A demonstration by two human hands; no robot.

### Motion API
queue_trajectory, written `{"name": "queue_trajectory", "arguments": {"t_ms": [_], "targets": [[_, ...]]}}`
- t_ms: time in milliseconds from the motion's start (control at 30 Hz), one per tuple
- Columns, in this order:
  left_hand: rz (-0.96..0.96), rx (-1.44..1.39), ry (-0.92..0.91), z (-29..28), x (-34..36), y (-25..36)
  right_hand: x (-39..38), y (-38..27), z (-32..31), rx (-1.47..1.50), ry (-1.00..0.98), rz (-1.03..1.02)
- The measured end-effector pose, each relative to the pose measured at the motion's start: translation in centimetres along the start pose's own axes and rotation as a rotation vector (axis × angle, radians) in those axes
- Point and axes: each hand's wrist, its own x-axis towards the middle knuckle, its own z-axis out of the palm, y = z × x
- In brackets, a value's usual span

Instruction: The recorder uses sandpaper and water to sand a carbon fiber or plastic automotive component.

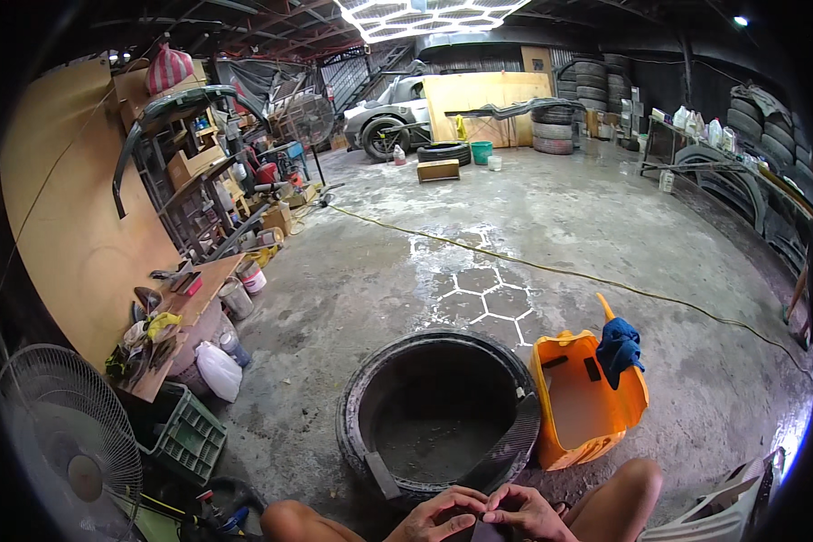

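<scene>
My left hand (447, 510) and my right hand (519, 510) meet at the bottom centre, fingertips closed together around something small and dark that I cannot make out clearly. Just beyond them stands a black round tub (363, 379), like a tyre, with dark water inside. A dark patterned strip (513, 443) lies along its right rim and a short grey piece (381, 472) on its left. Beside the tub is an orange cut plastic container (628, 415) of cloudy liquid, with a blue cloth (619, 348) draped over its rim.
A standing fan (68, 425), green crate (194, 434) and cluttered low bench (185, 307) line the left. A yellow cable (569, 273) crosses the concrete floor (298, 325). Farther back are a car (379, 117), plywood panel (479, 95), stacked tyres (592, 86) and a side table (745, 158) with bottles.
</scene>
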Motion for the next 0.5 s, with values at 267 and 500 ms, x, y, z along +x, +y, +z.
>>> {"name": "queue_trajectory", "arguments": {"t_ms": [267,500], "targets": [[-0.276,0.002,-0.123,-1.6,-0.1,-2.3,-0.7,-0.7,-0.2,-0.013,-0.081,0.019],[-0.650,0.020,-0.304,-1.4,0.5,-1.1,-2.3,0.4,0.5,-0.272,-0.113,0.129]]}}
